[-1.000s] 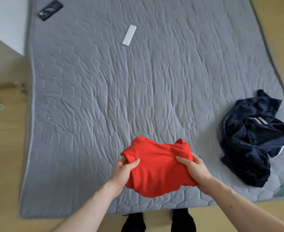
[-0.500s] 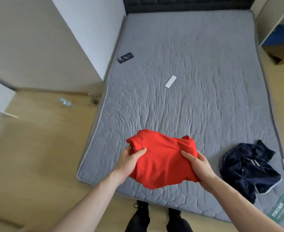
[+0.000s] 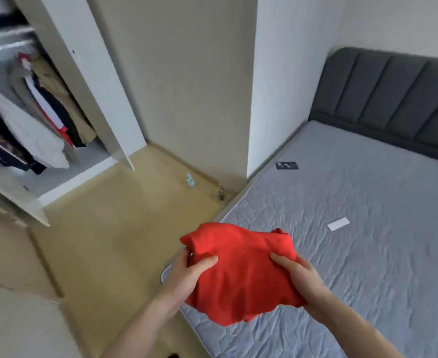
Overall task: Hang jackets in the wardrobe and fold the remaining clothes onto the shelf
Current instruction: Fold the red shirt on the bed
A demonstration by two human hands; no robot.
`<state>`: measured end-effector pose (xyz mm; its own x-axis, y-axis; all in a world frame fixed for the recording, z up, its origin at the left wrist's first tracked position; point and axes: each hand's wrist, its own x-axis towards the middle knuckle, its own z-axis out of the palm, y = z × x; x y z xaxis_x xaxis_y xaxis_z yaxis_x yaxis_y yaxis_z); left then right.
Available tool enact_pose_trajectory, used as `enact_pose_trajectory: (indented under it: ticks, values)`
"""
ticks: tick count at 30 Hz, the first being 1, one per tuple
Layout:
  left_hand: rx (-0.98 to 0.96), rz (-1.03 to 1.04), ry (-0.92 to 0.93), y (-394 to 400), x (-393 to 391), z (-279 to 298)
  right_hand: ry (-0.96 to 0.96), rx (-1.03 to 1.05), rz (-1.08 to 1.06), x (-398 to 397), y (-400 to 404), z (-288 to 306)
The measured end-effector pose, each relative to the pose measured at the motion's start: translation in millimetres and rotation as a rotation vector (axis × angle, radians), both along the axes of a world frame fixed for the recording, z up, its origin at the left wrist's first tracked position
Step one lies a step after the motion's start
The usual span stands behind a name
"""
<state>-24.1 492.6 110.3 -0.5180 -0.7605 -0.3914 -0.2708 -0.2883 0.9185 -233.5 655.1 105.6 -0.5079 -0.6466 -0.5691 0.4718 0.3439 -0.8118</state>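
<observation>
- Red garment point(image 3: 241, 275), folded into a loose bundle, is held up in front of the person, above the near corner of the bed point(image 3: 367, 241) and the floor point(image 3: 104, 241).
- Left hand point(image 3: 187, 275) grips its left edge, thumb on top, fingers curled underneath.
- Right hand point(image 3: 300, 277) grips the right edge the same way, thumb on the cloth.
- Open wardrobe point(image 3: 32, 112) at upper left, with clothes point(image 3: 39, 120) hanging inside; blurred.
- On the bed: a dark phone point(image 3: 287, 165) near the wall and a white remote point(image 3: 338, 224), well apart.
- A small bottle point(image 3: 190, 180) stands on the floor by the wall.
</observation>
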Motion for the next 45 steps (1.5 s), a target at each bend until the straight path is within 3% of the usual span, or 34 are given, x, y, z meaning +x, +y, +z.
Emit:
enact_pose_trajectory:
  ticks: [10, 20, 29, 45]
  values:
    - [-0.075, 0.318, 0.098, -154.3, 147.8, 68.0, 0.064, -0.142, 0.284, 110.1, -219.0, 62.8]
    - [-0.145, 0.444, 0.114, -311.5, 274.5, 123.7, 0.147, -0.25, 0.42, 228.8, -414.1, 107.9]
    - [-0.152, 0.53, 0.134, -443.0, 310.7, 152.9, 0.206, -0.292, 0.54, 259.7, -566.2, 137.0]
    - [-0.284, 0.634, 0.157, -747.8, 328.3, 225.0, 0.2, -0.402, 0.691, 272.3, -919.5, 206.3]
